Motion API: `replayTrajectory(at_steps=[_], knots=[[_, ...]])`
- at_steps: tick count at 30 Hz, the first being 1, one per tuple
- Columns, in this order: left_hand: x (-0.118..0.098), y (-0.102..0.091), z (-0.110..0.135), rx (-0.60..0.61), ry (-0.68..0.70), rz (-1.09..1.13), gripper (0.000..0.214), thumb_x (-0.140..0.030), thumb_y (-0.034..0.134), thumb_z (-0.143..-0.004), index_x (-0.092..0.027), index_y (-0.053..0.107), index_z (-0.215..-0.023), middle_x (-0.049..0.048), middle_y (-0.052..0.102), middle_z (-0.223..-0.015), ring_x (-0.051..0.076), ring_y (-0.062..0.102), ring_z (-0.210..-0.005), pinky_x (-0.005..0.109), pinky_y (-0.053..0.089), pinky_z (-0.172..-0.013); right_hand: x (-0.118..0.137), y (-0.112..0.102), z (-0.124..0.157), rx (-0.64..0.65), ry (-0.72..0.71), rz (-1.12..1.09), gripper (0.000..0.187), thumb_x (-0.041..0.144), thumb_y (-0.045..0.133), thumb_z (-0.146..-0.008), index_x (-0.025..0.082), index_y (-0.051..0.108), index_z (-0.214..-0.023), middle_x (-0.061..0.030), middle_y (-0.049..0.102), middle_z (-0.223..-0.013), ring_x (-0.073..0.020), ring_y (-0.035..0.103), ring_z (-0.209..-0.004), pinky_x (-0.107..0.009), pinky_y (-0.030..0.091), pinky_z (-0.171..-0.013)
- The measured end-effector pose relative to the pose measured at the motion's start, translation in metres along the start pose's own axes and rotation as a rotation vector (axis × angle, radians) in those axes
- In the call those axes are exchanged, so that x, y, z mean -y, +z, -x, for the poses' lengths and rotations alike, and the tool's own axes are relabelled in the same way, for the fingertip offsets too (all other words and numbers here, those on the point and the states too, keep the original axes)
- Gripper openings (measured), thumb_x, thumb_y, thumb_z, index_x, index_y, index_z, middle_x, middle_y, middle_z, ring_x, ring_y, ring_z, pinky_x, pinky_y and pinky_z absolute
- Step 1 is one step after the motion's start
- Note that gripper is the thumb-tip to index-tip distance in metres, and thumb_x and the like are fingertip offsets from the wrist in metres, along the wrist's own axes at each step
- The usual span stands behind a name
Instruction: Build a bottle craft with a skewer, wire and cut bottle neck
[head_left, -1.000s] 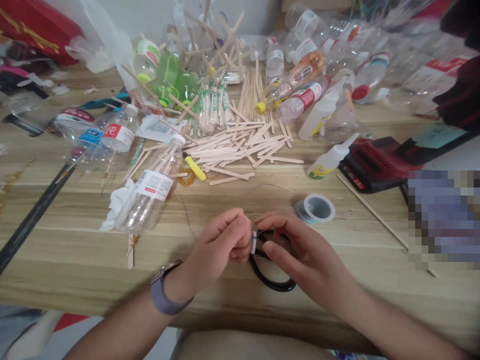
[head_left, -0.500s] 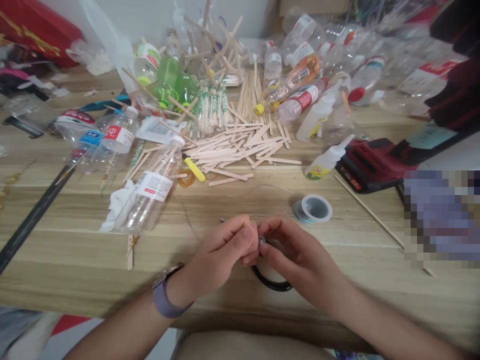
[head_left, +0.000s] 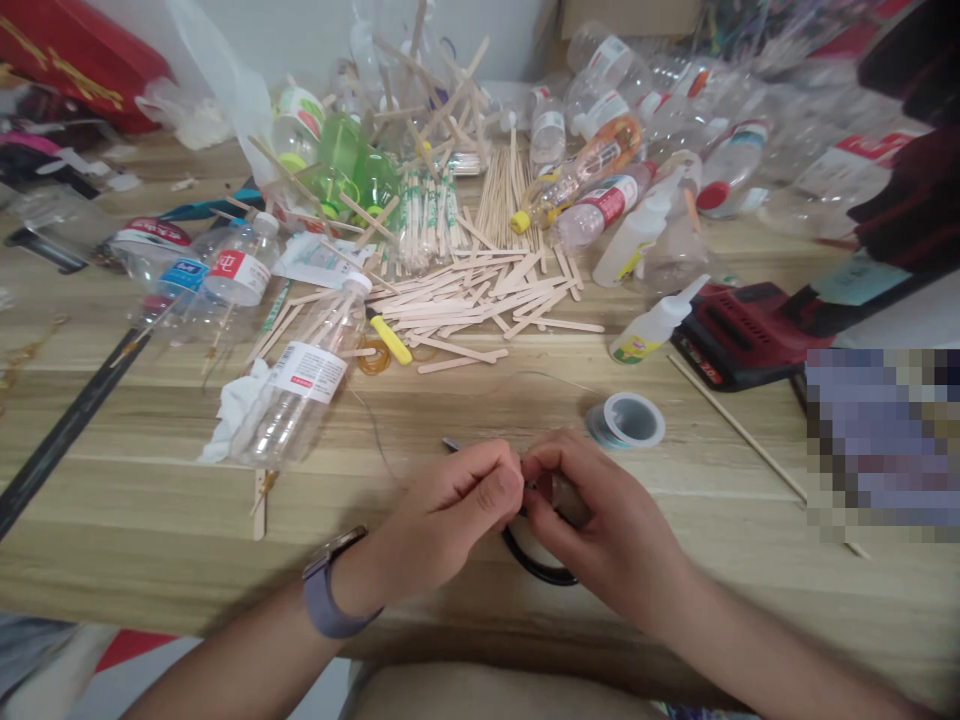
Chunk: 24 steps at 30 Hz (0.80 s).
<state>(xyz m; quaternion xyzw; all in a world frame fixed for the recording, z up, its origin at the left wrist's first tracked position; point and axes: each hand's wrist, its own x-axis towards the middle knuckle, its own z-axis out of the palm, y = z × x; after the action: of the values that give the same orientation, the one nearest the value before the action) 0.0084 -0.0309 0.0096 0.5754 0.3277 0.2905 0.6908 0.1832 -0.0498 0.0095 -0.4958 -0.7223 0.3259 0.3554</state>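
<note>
Wooden table point(head_left: 172, 550): bottles point(head_left: 606, 206) beyond, scissors point(head_left: 553, 576) beneath; left hand point(head_left: 446, 515), right hand point(head_left: 600, 515) closed, contents unclear.

red battery pack point(head_left: 739, 335): "2.0" | bottle's white label point(head_left: 307, 372): print too small to read

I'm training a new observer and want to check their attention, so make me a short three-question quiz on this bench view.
1. True or false: a watch is worn on the right wrist.
2. Which of these is nearest the right hand? A) green bottle B) spool C) cardboard box
3. What colour is the curved loop partly hidden behind that hand?

Key:
1. False; the watch is on the left wrist.
2. B
3. Black
</note>
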Motion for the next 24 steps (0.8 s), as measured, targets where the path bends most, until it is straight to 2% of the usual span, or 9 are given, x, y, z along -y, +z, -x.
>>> replayTrajectory(at_steps=[7,12,15,20,24], knots=[[-0.008,0.002,0.003,-0.003,-0.041,-0.171,0.043,-0.052,0.036,-0.099,-0.02,0.04,-0.07,-0.0048,0.036,-0.066,0.011,0.033,-0.062,0.028,0.028,-0.058,-0.007,-0.004,0.001,0.046,-0.096,-0.02,0.021,0.003,0.046,-0.082,0.021,0.054,-0.076,-0.0007,0.053,-0.078,-0.0132,0.054,-0.071,-0.024,0.044,-0.062],[-0.005,0.0,0.002,-0.061,-0.008,-0.106,0.043,-0.051,0.036,-0.1,-0.02,0.04,-0.07,-0.005,0.038,-0.065,0.011,0.035,-0.061,0.027,0.03,-0.059,-0.002,-0.006,-0.001,0.09,-0.07,-0.06,0.019,0.004,0.048,-0.078,0.021,0.057,-0.081,-0.0015,0.056,-0.081,-0.0137,0.053,-0.072,-0.025,0.044,-0.061],[-0.006,-0.001,0.002,-0.056,-0.024,-0.148,0.043,-0.051,0.035,-0.099,-0.02,0.039,-0.07,-0.0053,0.036,-0.064,0.011,0.034,-0.06,0.027,0.029,-0.057,-0.001,-0.004,-0.001,0.081,-0.053,-0.058,0.016,0.006,0.051,-0.079,0.021,0.056,-0.078,-0.0009,0.054,-0.077,-0.0138,0.052,-0.069,-0.025,0.043,-0.059],[-0.012,0.004,0.006,-0.086,-0.016,-0.355,0.039,-0.043,0.032,-0.101,-0.021,0.035,-0.07,-0.0053,0.037,-0.063,0.011,0.035,-0.058,0.027,0.027,-0.054,-0.001,0.0,0.001,0.125,-0.039,-0.072,0.017,0.004,0.051,-0.078,0.021,0.054,-0.077,-0.0016,0.053,-0.079,-0.0148,0.054,-0.071,-0.027,0.044,-0.062],[-0.017,0.01,0.009,-0.027,0.101,-0.578,0.033,-0.031,0.035,-0.1,-0.021,0.034,-0.069,-0.0043,0.04,-0.064,0.012,0.04,-0.061,0.027,0.03,-0.057,-0.001,-0.001,0.001,0.155,-0.041,-0.091,0.014,0.006,0.051,-0.08,0.02,0.053,-0.078,-0.0026,0.054,-0.081,-0.016,0.054,-0.073,-0.028,0.045,-0.063]])
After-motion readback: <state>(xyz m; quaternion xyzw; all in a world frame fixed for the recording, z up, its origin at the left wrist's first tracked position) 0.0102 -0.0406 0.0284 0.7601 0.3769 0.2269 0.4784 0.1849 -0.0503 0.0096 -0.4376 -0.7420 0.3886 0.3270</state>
